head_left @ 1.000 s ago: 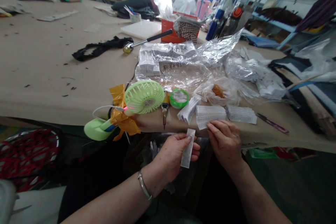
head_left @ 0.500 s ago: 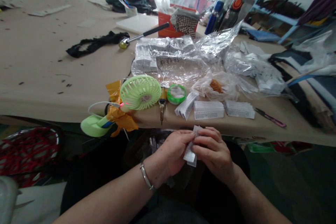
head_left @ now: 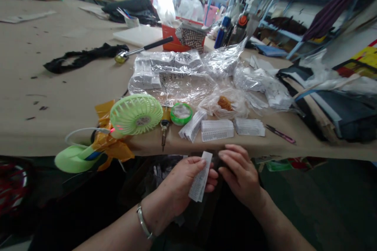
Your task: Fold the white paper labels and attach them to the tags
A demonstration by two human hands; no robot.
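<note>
The left hand [head_left: 182,182] pinched a narrow white printed paper label [head_left: 200,180] in closed fingers, the right hand [head_left: 240,174] curled empty beside it; a light edge grip seemed best.

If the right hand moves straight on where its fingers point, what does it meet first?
Probably the white label held in the left hand; the right hand points left at it, though depth is unclear.

Upright white printed label strip [head_left: 200,182]
</note>
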